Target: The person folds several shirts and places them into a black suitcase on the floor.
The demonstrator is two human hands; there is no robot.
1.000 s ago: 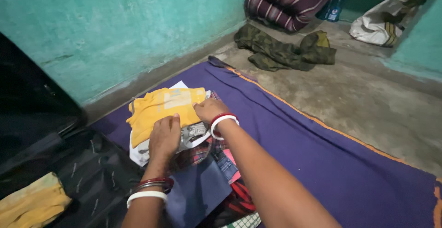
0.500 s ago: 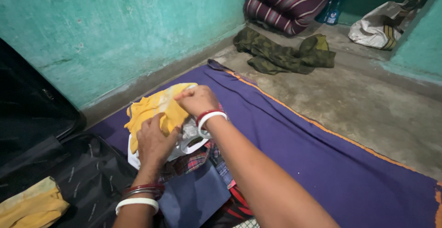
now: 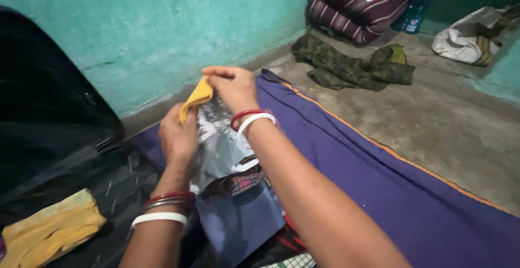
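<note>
Two hands are raised above a purple mat (image 3: pixel 379 192) spread on the floor, and between them a folded yellow cloth (image 3: pixel 197 96) is held up off the pile. The right hand (image 3: pixel 234 86) is closed on the cloth's upper edge, its fingers pinched tight over the fold, while the left hand (image 3: pixel 177 138) is curled around the lower part, so that the fold seems to be kept from falling open. Behind the cloth a grey printed garment (image 3: pixel 219 143) is draped, and whether it is gripped as well cannot be told. Beneath the hands a stack of folded clothes is laid: a checked piece (image 3: pixel 241 182), then a blue one (image 3: pixel 238 222). At the left an open black suitcase (image 3: pixel 59 149) is seen, its lid stood against the turquoise wall (image 3: pixel 162 24); in its base another yellow cloth (image 3: pixel 51 230) is packed. Farther off, an olive garment (image 3: pixel 352 65) is left crumpled on the bare floor, well apart from the mat.
</note>
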